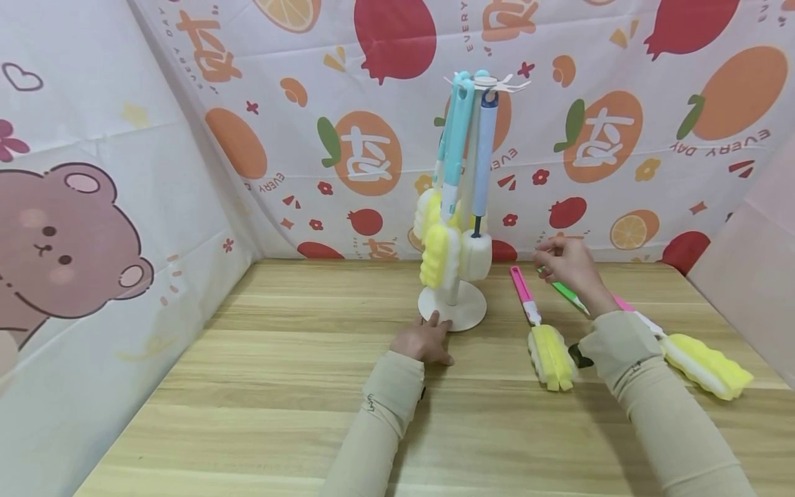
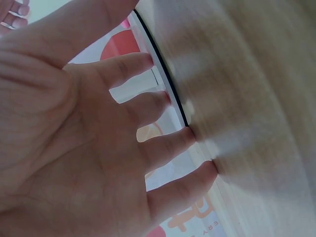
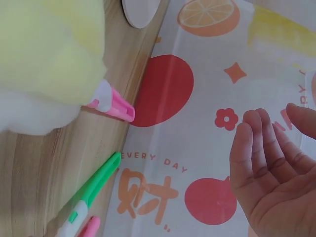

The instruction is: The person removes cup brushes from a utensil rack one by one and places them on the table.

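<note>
A white stand with a round base holds several hanging sponge brushes. One has a turquoise handle, another a pale blue handle with a white sponge head. My left hand touches the front edge of the base, fingers spread; its fingertips reach the rim and tabletop in the left wrist view. To the right, my right hand is raised with nothing in it, fingers loosely bent. Below it lie a pink-handled sponge brush and a green-handled brush, whose head my right sleeve hides.
Another pink-handled sponge brush lies at the right, partly behind my right forearm. The wooden table meets a fruit-printed cloth at its back, and a bear-printed cloth hangs on the left. White hooks top the stand.
</note>
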Motion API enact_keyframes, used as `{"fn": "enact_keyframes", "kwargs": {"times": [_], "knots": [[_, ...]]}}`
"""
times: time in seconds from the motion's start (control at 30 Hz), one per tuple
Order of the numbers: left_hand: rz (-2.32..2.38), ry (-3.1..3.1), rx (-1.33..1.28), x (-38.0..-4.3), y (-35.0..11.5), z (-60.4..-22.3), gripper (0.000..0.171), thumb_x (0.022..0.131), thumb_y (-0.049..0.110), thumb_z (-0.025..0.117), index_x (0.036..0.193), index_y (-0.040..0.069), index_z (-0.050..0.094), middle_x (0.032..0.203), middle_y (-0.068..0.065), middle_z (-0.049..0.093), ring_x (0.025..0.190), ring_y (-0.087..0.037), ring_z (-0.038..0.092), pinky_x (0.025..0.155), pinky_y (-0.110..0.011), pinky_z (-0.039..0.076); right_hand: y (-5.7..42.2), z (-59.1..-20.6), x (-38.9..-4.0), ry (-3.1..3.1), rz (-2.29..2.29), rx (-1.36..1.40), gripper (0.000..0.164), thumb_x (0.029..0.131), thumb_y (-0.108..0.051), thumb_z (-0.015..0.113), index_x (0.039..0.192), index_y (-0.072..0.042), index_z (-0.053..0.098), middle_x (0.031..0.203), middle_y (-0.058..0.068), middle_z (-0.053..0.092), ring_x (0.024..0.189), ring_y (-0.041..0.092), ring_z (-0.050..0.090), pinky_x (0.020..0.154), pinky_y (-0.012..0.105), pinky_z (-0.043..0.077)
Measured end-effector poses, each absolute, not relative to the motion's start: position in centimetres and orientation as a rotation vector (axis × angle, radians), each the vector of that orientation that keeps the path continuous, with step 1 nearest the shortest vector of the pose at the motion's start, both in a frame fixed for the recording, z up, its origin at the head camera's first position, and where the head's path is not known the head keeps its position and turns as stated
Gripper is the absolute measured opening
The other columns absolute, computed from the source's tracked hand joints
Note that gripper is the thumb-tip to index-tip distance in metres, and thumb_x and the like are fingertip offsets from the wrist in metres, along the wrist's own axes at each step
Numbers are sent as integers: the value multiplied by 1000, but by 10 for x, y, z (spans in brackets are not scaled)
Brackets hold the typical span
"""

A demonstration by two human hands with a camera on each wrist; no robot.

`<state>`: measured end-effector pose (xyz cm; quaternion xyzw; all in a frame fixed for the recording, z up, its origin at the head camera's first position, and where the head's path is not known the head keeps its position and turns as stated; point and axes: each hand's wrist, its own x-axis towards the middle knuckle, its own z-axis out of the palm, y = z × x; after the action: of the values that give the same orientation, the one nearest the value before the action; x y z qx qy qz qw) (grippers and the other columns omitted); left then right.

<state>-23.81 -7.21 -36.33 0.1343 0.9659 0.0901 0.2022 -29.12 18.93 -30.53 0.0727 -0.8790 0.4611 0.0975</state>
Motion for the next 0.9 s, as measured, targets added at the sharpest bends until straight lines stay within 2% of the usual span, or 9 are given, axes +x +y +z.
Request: {"fn": "enact_keyframes", "kwargs": {"times": [0.2,0.7,0.8,0.9], "knots": [[245,2697,380,-238,-72,-363,71,80,41,64,141,23,31,150,-5,15,131,-30,11,101,-49,30,185,-301,-290,-2582,1377,194,27,88,-17,57,103,6,58,85,21,62,66,27,61,54,26,54],[235,2709,386,-239,-72,-365,71,80,42,64,140,23,32,149,-5,16,131,-29,12,101,-49,31,174,-288,-287,-2535,1406,220,30,88,-24,59,104,2,60,90,22,63,72,29,60,59,26,54],[237,2708,378,-239,-72,-365,71,80,42,64,140,24,31,149,-4,16,132,-29,11,101,-49,30,172,-286,-285,-2513,1435,225,30,87,-24,60,103,1,60,90,22,63,70,26,60,62,30,55],[235,2704,371,-239,-72,-365,71,80,42,64,141,24,31,150,-3,15,132,-28,11,101,-49,30,171,-283,-283,-2504,1455,222,30,87,-25,59,103,0,60,91,21,63,68,20,60,62,29,55]]}}
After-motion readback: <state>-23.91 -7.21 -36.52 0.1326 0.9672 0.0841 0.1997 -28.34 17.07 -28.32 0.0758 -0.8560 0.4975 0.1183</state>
